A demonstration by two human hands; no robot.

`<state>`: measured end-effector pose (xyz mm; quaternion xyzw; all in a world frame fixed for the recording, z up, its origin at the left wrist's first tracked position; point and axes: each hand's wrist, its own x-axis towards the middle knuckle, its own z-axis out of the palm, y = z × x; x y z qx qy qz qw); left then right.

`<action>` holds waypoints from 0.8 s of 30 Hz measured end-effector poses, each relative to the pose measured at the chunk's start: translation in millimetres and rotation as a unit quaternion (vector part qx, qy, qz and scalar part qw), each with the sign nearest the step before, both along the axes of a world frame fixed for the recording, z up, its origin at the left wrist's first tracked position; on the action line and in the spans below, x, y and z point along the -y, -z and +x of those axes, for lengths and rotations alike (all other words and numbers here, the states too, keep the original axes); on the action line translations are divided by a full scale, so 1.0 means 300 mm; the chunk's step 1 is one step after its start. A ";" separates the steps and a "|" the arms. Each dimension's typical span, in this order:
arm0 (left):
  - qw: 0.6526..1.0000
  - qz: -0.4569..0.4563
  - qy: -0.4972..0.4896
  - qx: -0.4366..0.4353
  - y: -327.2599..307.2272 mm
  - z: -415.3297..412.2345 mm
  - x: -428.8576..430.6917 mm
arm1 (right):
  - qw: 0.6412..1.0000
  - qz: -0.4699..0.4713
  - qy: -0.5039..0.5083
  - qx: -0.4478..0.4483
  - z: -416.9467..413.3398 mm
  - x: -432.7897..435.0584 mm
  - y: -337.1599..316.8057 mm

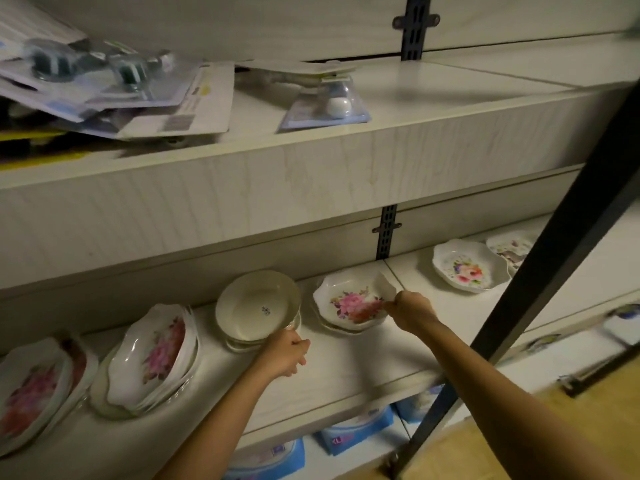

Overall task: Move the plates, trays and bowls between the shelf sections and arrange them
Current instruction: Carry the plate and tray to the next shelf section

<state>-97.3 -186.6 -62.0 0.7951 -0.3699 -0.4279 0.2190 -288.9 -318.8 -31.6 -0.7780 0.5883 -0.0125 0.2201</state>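
Cream bowl empty, tilted, left hand gripping its rim, right hand pinching floral plate

A shop, at its shelves of household goods.

We see long pale shelves on slotted metal rails, many same flowered plates in stacks, carded blister packs above and blue packets below.

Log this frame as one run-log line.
left hand: gripping plain bowl stack | right hand: pinching rim of floral dish | site: middle shelf
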 end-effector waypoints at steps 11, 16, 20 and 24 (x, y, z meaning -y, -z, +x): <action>0.966 -0.030 -0.141 -0.214 0.051 -0.095 0.131 | 0.993 0.027 0.035 0.114 -0.229 -0.254 -0.059; 0.947 -0.028 -0.177 -0.266 0.060 -0.107 0.200 | 0.993 0.006 0.037 0.115 -0.294 -0.332 -0.055; 0.974 -0.036 -0.146 -0.168 0.084 -0.071 0.195 | 0.994 -0.026 0.052 0.093 -0.325 -0.363 -0.041; 0.980 -0.041 -0.107 -0.161 0.053 -0.036 0.132 | 0.994 -0.056 0.043 0.089 -0.344 -0.402 -0.039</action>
